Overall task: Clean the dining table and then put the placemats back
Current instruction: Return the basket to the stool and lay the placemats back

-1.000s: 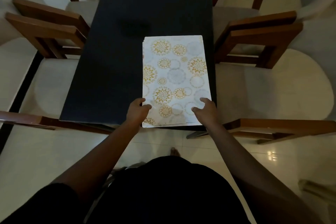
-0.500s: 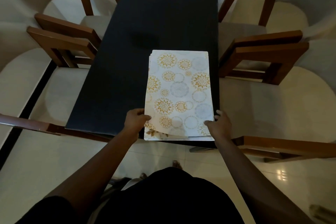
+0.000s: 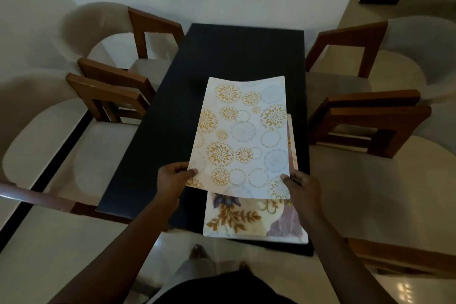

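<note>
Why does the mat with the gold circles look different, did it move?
Yes. The gold-circle placemat has been lifted off the stack, both hands gripping its near corners, uncovering the floral placemat that stays on the dark table.

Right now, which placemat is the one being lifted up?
Find the dark dining table between the wooden chairs. At its near end, both hands hold up the top placemat. It is white with gold and grey circles, unlike the leafy flowered mat lying flat beneath it.

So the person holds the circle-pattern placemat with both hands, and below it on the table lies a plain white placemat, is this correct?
Not quite. The head view shows both hands, left hand and right hand, holding the circle-pattern placemat, but the placemat below has a floral print, not plain white.
</note>
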Demonstrator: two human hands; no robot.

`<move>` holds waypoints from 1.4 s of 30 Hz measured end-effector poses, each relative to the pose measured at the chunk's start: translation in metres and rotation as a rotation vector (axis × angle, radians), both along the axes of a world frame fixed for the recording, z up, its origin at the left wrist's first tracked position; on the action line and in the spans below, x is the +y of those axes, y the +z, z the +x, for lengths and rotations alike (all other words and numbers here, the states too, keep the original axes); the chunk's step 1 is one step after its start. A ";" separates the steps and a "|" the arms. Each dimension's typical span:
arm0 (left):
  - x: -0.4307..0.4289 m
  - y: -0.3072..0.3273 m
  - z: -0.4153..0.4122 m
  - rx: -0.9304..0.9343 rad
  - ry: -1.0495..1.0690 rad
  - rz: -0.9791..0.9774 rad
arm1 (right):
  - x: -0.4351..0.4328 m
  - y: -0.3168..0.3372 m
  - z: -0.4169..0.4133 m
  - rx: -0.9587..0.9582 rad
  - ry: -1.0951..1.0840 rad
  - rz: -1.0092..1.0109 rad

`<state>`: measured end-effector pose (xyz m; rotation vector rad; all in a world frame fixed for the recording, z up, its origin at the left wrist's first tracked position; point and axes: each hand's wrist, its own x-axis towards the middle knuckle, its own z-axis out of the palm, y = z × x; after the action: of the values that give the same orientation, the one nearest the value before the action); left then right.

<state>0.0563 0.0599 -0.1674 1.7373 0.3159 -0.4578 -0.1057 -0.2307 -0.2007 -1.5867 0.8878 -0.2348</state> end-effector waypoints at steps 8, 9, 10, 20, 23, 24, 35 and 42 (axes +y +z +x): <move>0.019 0.011 0.098 0.023 0.047 -0.052 | 0.003 0.008 0.089 -0.022 0.093 0.075; 0.020 0.011 0.117 0.024 0.040 -0.049 | 0.004 0.009 0.107 -0.023 0.084 0.064; 0.020 0.012 0.138 0.021 0.036 -0.046 | 0.005 0.009 0.127 -0.026 0.087 0.045; 0.006 -0.013 0.381 0.036 -0.082 -0.090 | -0.003 -0.011 0.341 -0.015 0.021 -0.067; 0.002 -0.036 0.443 0.039 -0.108 -0.075 | -0.014 -0.025 0.399 -0.013 -0.007 -0.030; -0.001 -0.042 0.460 0.033 -0.125 -0.059 | -0.018 -0.030 0.417 -0.007 -0.017 -0.029; -0.042 -0.099 0.556 -0.009 -0.015 0.152 | -0.057 -0.074 0.532 0.190 -0.026 -0.092; -0.054 -0.105 0.579 0.038 0.058 0.102 | -0.062 -0.087 0.555 0.277 -0.185 0.029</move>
<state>0.6349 0.0061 -0.2726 1.8152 0.4226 -0.4394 0.4496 -0.2926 -0.2881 -1.5339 1.2495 -0.1328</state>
